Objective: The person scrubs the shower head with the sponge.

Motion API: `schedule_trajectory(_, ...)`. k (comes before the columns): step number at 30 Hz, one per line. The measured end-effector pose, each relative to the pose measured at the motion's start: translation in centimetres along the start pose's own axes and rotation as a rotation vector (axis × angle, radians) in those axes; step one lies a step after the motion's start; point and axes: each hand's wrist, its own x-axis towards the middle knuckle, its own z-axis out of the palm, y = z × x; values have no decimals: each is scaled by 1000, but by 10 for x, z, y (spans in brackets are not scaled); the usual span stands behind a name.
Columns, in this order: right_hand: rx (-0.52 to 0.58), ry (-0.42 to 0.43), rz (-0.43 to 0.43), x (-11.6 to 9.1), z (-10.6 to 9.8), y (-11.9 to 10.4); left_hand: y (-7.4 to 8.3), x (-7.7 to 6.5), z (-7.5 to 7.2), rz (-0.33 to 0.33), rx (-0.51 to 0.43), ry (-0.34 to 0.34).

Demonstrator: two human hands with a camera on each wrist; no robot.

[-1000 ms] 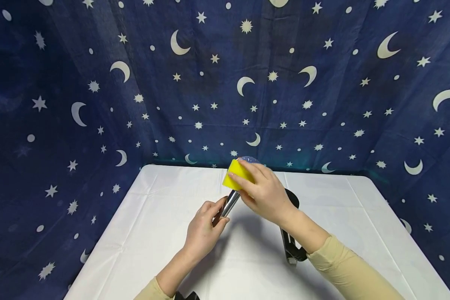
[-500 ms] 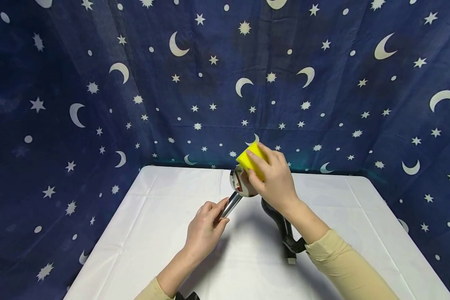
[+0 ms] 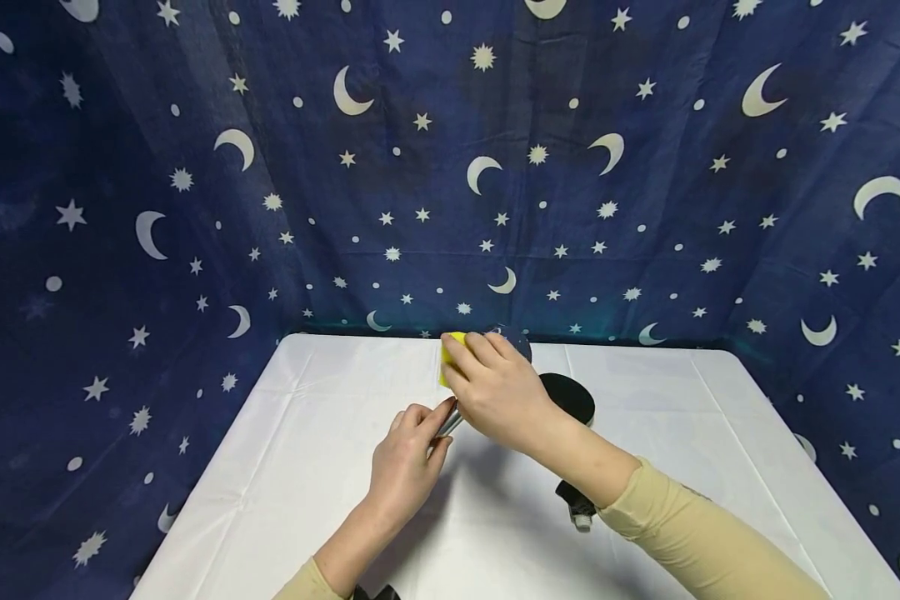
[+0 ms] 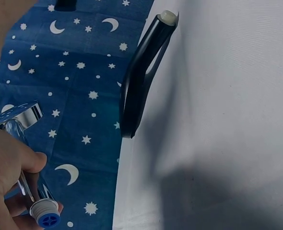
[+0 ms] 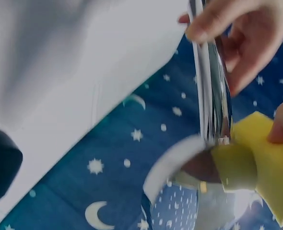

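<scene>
My left hand [image 3: 407,467] grips the chrome handle of a handheld shower head [image 5: 211,91]. Its white threaded end with a blue insert [image 4: 49,219] sticks out below the fingers in the left wrist view. A yellow sponge [image 5: 271,158] is held in my right hand [image 3: 498,390], against the shiny round head near the neck in the right wrist view. Most of that head is hidden behind my right hand in the head view, where only a dark edge shows. My right forearm passes over part of a black shower head [image 3: 568,398] lying on the table.
A white cloth covers the table [image 3: 307,467]. Behind and to the sides hangs a dark blue curtain [image 3: 390,183] with moons and stars. The black shower head's pale threaded end [image 3: 582,522] points toward the near side.
The sponge first went up and right across the chrome head, uncovering its mirror face, then came back down and left toward the neck. My left hand has stayed nearly still.
</scene>
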Motion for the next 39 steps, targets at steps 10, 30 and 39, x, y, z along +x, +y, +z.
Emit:
schedule_trajectory(10,304,-69,421,-9,-2,57,-2,-1,1,32,45,31)
schedule_trajectory(30,1011,-385,1086,-54,20,81,-13,-5,2,22,40,74)
schedule_trajectory(39,645,-113,733,-33,3,65,-11,-1,1,54,84,64)
